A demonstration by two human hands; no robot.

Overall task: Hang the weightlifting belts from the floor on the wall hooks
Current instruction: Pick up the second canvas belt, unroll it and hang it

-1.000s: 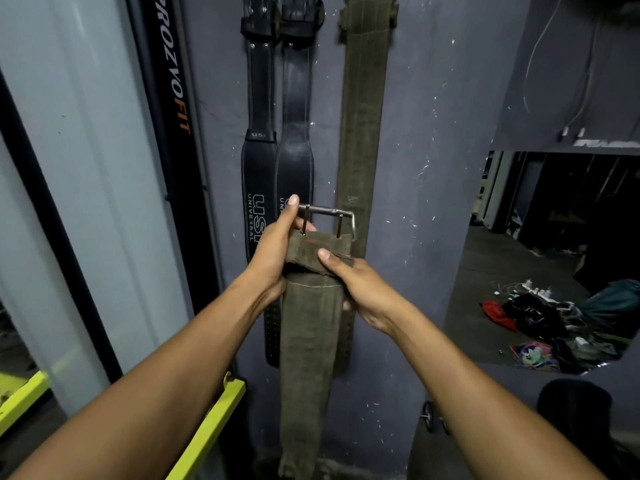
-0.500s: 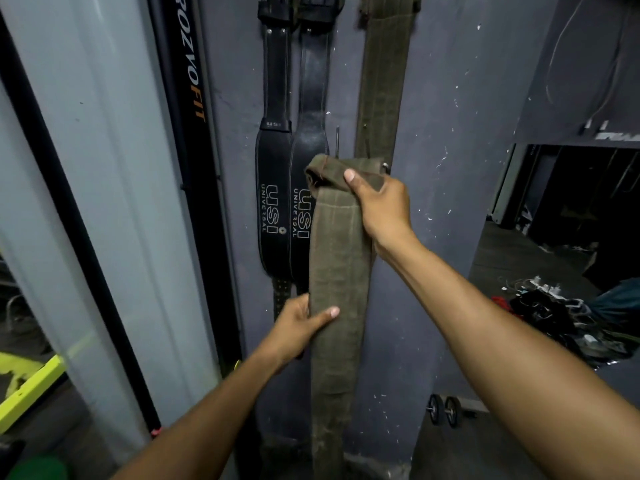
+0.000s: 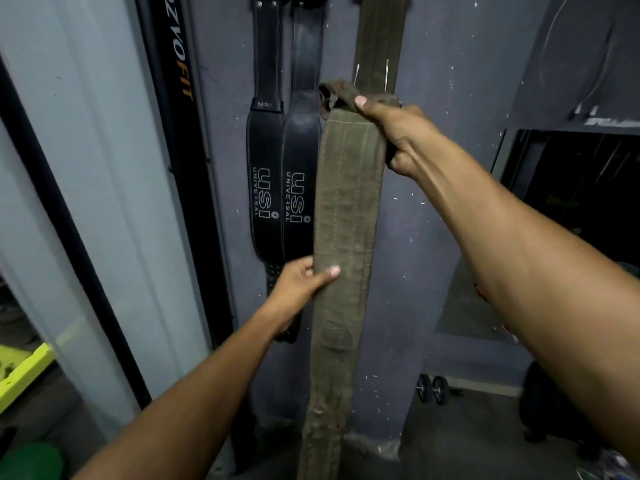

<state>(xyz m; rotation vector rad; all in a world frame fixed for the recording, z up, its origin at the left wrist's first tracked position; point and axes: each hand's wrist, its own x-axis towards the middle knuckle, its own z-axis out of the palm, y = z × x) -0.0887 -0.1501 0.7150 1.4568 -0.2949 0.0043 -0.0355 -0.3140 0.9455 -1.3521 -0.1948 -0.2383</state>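
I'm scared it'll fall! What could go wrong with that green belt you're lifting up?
The green belt is long, and its tail reaches toward the floor, so it might drag or swing. The right hand grips only its folded top; a slip could drop it. It could also bump the black belts already hanging.

Olive belt (image 3: 346,209); black lettered belts (image 3: 282,188)

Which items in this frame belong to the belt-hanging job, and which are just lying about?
Job:
olive belt in hand
right hand gripping its top end
left hand gripping it lower down
two black USI belts, hung
another olive belt, hung

Lying about:
small dumbbell
yellow frame
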